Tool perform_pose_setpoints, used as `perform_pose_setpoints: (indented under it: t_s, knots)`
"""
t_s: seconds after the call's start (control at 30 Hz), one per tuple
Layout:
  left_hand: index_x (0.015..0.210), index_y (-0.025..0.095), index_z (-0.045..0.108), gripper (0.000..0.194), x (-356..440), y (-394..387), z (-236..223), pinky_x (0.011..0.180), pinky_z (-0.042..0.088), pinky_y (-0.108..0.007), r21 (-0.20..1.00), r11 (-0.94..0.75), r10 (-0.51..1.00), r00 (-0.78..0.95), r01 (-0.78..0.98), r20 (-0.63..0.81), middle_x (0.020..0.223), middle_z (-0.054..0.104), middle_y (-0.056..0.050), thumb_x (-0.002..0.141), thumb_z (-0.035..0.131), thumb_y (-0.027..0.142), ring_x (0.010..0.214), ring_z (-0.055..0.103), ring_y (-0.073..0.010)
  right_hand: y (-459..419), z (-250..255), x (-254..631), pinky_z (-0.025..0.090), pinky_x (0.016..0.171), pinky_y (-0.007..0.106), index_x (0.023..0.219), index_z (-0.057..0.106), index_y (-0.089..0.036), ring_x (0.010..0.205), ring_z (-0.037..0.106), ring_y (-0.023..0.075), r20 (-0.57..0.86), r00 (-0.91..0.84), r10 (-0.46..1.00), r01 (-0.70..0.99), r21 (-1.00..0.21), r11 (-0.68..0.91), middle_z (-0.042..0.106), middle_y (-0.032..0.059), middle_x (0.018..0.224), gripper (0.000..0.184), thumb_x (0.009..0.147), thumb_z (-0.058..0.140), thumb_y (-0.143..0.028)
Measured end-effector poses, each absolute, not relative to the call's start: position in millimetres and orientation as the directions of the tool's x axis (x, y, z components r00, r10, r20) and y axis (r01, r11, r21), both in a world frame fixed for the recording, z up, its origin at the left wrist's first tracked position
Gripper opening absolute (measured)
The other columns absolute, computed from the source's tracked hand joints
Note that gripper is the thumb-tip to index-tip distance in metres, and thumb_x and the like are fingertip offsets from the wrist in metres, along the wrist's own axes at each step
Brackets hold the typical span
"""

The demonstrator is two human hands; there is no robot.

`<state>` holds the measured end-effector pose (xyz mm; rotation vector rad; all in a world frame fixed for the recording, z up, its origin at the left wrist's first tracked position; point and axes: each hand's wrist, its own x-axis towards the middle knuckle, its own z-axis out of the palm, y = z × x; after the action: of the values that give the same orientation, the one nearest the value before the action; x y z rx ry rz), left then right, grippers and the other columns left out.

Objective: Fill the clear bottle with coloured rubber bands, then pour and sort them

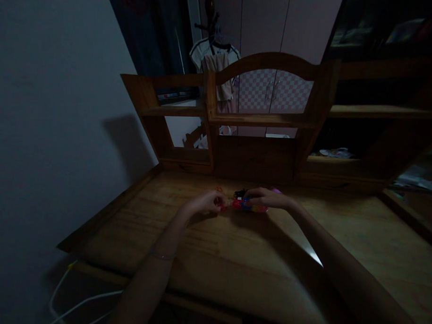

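A small red, blue and yellow object lies on the wooden desk, too dim and small for me to tell its kind. My right hand rests over it from the right, fingers bent down onto it and hiding part of it. At its left end, my left hand has its fingers curled together around a small red piece. Just behind my left hand is an orange-red loop. Something black sits behind the colourful object, and a purple thing shows beyond my right hand.
A wooden shelf unit with open compartments rises along the desk's back edge. A wall stands at the left. White cables hang by the front left corner. Clothes hang on a rack behind the shelf.
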<state>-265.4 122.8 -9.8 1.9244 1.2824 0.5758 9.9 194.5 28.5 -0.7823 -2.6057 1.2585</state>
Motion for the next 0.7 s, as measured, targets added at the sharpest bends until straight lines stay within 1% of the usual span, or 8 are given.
perform_pose_setpoints:
  t_s: [0.1,0.2,0.33,0.43,0.53,0.6,0.7]
  knots:
    - [0.086,0.015,0.069,0.017,-271.0,121.7,1.0,0.062,0.045,-0.024,0.83,-0.213,0.932,0.361,0.516,0.015,0.075,0.066,-0.002,0.071,0.061,0.018,0.068,0.06,-0.0139,195.3,25.5,9.0,0.047,0.084,0.033,0.109,0.072,-0.022,0.097,0.063,0.0236,-0.088,-0.861,0.501,0.384,-0.757,0.528,0.07,0.0053,0.107,0.035,0.084,0.064,-0.045]
    - [0.092,0.016,0.068,0.019,-276.2,121.7,13.3,0.069,0.048,-0.025,0.871,-0.226,0.946,0.313,0.435,0.089,0.084,0.068,-0.003,0.076,0.064,0.026,0.076,0.062,-0.0142,194.1,26.1,7.4,0.047,0.085,0.034,0.11,0.072,-0.022,0.097,0.063,0.024,-0.059,-0.857,0.513,0.366,-0.77,0.523,0.071,0.0052,0.107,0.036,0.083,0.066,-0.046]
    - [0.092,0.016,0.069,0.028,-276.1,127.2,19.6,0.073,0.05,-0.028,0.926,-0.258,0.953,0.227,0.275,0.199,0.087,0.069,-0.005,0.073,0.074,0.036,0.078,0.064,-0.0158,187.1,34.8,4.8,0.047,0.085,0.034,0.11,0.071,-0.022,0.097,0.063,0.0239,0.023,-0.832,0.554,0.293,-0.83,0.474,0.07,0.0048,0.106,0.038,0.083,0.066,-0.048]
    - [0.091,0.015,0.071,0.031,-269.8,132.7,16.6,0.076,0.051,-0.028,0.932,-0.311,0.95,0.05,0.187,0.307,0.089,0.071,-0.006,0.071,0.078,0.038,0.081,0.066,-0.017,180.8,41.0,3.4,0.046,0.088,0.035,0.111,0.07,-0.023,0.101,0.063,0.0244,0.064,-0.796,0.602,0.227,-0.89,0.396,0.07,0.0038,0.11,0.037,0.084,0.066,-0.047]
    - [0.093,0.016,0.072,0.031,-261.4,134.9,13.3,0.08,0.052,-0.029,0.923,-0.349,0.928,-0.081,0.161,0.365,0.093,0.073,-0.006,0.072,0.078,0.039,0.084,0.067,-0.018,178.0,40.6,2.5,0.045,0.091,0.036,0.114,0.069,-0.024,0.104,0.062,0.0242,0.114,-0.761,0.638,0.134,-0.936,0.327,0.069,0.0039,0.114,0.037,0.084,0.066,-0.045]
    - [0.094,0.016,0.073,0.031,-257.0,133.9,13.2,0.082,0.052,-0.031,0.92,-0.357,0.923,-0.092,0.162,0.375,0.095,0.074,-0.007,0.073,0.077,0.039,0.087,0.068,-0.0194,178.4,37.8,2.3,0.045,0.091,0.037,0.114,0.069,-0.024,0.104,0.062,0.0239,0.137,-0.74,0.658,0.097,-0.947,0.307,0.068,0.0043,0.114,0.037,0.084,0.066,-0.045]
    - [0.092,0.016,0.076,0.03,-253.7,130.5,16.5,0.087,0.053,-0.034,0.912,-0.367,0.917,-0.09,0.184,0.388,0.097,0.076,-0.009,0.073,0.078,0.038,0.092,0.069,-0.0224,180.9,33.8,2.8,0.045,0.09,0.037,0.114,0.069,-0.024,0.101,0.062,0.0232,0.142,-0.711,0.688,0.091,-0.952,0.291,0.069,0.0045,0.111,0.038,0.084,0.065,-0.046]
